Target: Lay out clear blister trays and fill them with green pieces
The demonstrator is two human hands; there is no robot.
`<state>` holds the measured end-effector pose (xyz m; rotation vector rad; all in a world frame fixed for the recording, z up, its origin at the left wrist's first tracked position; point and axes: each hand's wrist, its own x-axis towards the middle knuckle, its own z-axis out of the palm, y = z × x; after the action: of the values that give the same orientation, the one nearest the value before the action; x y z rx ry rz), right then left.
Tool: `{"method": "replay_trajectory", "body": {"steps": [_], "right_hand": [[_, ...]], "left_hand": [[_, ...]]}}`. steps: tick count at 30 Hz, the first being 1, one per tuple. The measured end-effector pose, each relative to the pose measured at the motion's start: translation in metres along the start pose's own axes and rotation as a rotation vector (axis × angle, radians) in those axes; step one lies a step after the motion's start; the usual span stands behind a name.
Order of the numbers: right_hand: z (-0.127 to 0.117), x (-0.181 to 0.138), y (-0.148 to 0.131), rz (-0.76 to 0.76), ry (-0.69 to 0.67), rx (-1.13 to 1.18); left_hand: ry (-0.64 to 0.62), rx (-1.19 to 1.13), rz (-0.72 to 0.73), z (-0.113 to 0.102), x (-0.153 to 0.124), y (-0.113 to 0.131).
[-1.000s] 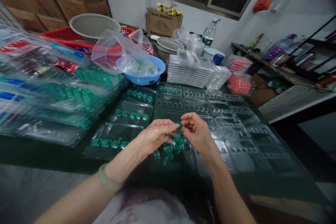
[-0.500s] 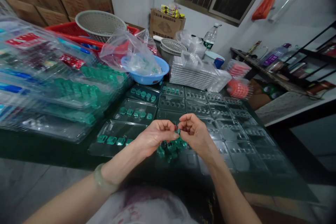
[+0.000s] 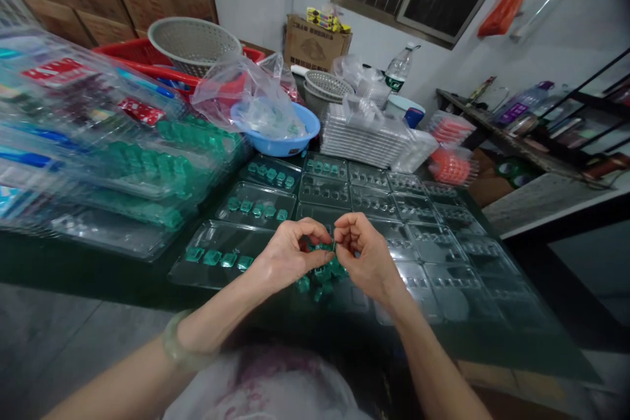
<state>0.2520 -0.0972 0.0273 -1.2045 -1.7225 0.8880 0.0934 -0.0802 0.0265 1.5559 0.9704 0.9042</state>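
My left hand (image 3: 290, 248) is beside the right one, thumb and fingertips apart, nothing visible between them. My right hand (image 3: 367, 252) is closed in a pinch on a small green plastic piece (image 3: 335, 247), mostly hidden by the fingers. Just below both hands lies a loose heap of translucent green plastic pieces (image 3: 322, 279). To the left, clear plastic trays (image 3: 207, 275) carry rows of similar green pieces. More clear trays (image 3: 428, 243) are laid out in a grid on the right, their moulded wells without visible green.
A tall stack of filled clear packages (image 3: 123, 164) stands at the left. Behind the trays are a blue basin (image 3: 295, 141) with plastic bags, a pile of clear trays (image 3: 359, 138), a grey colander (image 3: 194, 46) over a red basket, and a water bottle (image 3: 398, 69).
My left thumb and index finger have parted from the small piece and opened a gap. The right hand stays pinched in nearly the same place. The view has shifted slightly.
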Motion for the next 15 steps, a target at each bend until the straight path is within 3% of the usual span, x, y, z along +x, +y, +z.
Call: {"method": "replay_trajectory", "body": {"steps": [4, 8, 15], "right_hand": [[-0.005, -0.003, -0.001, -0.001, 0.002, 0.003], [-0.008, -0.006, 0.002, -0.005, 0.02, -0.012], [-0.01, -0.009, 0.003, 0.002, -0.015, -0.002]], "left_hand": [[-0.016, -0.025, 0.081, 0.006, 0.001, -0.001], [0.046, 0.024, 0.098, 0.014, -0.001, -0.001], [0.039, 0.092, 0.08, 0.02, -0.011, 0.012]]}}
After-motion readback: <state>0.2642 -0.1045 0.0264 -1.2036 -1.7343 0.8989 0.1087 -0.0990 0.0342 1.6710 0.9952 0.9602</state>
